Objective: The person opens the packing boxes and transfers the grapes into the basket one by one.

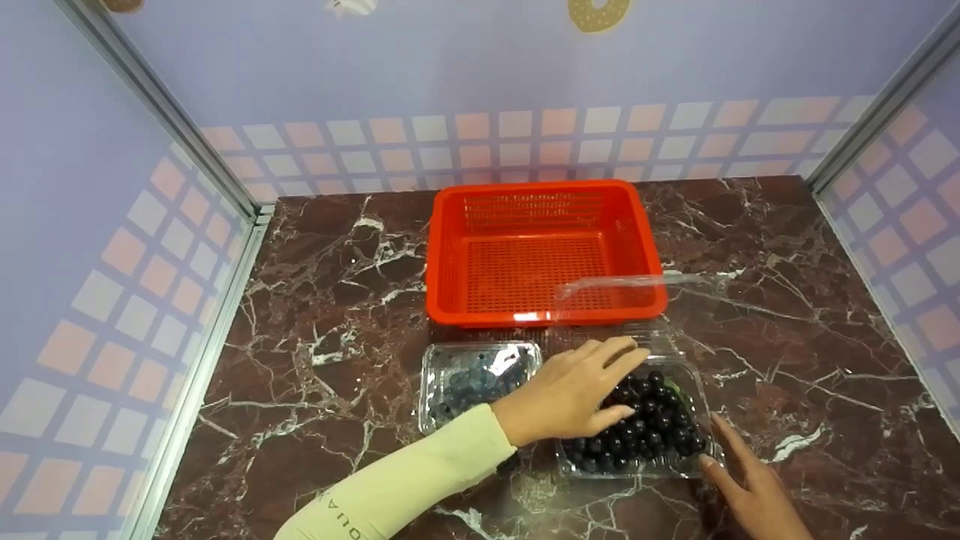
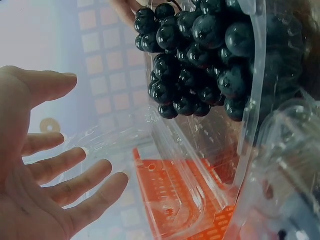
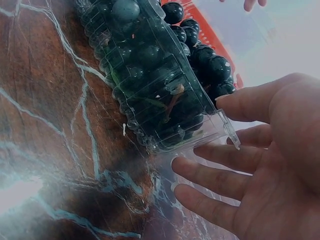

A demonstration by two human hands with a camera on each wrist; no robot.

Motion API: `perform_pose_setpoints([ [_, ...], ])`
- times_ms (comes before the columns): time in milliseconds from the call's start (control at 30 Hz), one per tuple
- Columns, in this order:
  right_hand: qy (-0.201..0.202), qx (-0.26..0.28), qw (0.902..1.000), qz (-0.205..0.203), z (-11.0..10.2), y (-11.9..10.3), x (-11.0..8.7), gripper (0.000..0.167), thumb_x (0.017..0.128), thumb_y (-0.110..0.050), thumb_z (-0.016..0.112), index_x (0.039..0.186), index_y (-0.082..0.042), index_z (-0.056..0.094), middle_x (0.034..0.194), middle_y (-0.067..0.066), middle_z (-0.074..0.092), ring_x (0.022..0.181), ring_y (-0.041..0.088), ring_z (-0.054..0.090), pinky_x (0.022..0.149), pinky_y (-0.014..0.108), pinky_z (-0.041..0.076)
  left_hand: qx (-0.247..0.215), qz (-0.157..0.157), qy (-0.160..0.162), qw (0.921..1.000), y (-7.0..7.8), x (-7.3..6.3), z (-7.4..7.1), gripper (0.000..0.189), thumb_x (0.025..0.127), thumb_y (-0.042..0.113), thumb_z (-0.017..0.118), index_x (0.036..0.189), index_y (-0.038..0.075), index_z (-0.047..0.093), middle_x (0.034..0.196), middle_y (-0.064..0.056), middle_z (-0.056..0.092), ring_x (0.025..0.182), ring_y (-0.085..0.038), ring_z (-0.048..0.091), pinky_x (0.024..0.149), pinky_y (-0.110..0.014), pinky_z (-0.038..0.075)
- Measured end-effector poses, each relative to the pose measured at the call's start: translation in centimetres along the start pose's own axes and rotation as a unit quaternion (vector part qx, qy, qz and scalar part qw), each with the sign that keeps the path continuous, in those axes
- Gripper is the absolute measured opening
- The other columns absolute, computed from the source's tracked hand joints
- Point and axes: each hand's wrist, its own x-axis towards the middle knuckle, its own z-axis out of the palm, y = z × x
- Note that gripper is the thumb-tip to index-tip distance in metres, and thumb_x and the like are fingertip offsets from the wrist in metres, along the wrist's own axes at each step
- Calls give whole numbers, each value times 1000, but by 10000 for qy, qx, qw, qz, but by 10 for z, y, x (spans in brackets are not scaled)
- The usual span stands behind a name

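Note:
A clear plastic container [image 1: 637,471] of dark grapes [image 1: 651,420] stands on the table, its transparent lid [image 1: 622,283] folded back toward the basket. My left hand [image 1: 581,386] hovers over the grapes' left side, fingers spread and holding nothing; the left wrist view shows its palm apart from the grapes [image 2: 195,65]. At the container's near right corner, my right hand [image 1: 754,480] has its thumb at the rim and its fingers along the outer wall. The right wrist view shows this corner [image 3: 220,127] between thumb and fingers, with stems visible through the plastic.
A red perforated basket [image 1: 439,255] stands behind the container. Left of the grapes sits a closed clear box [image 1: 431,367] of blueberries, partly hidden by my left forearm. Patterned panels [image 1: 517,75] border the dark marble-look table [image 1: 322,300] at the back and sides.

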Motion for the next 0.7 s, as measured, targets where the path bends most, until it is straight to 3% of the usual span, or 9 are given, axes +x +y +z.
perform_pose_setpoints([
  [233, 145, -2, 9998, -123, 2, -1, 1, 62, 96, -22, 60, 151, -10, 33, 146, 25, 43, 130, 48, 37, 100, 70, 31, -106, -12, -224, 9997, 4, -1, 6, 78, 91, 54, 57, 153, 22, 22, 153, -1, 35, 125, -17, 52, 89, -29, 55],
  [500, 50, -23, 9999, -84, 0, 0, 0, 63, 96, -22, 59, 151, -10, 30, 147, 27, 39, 130, 56, 37, 97, 75, 27, -209, 45, -516, 9984, 7, -1, 12, 81, 90, 56, 57, 154, 24, 19, 156, 0, 30, 134, -16, 44, 97, -33, 51],
  [700, 78, -16, 9999, -110, 0, -1, 1, 63, 96, -21, 59, 151, -10, 30, 146, 27, 41, 130, 51, 38, 99, 71, 29, -108, 125, -657, 9977, 10, 0, 16, 81, 89, 58, 57, 154, 25, 21, 156, 1, 29, 135, -15, 41, 99, -30, 50],
])
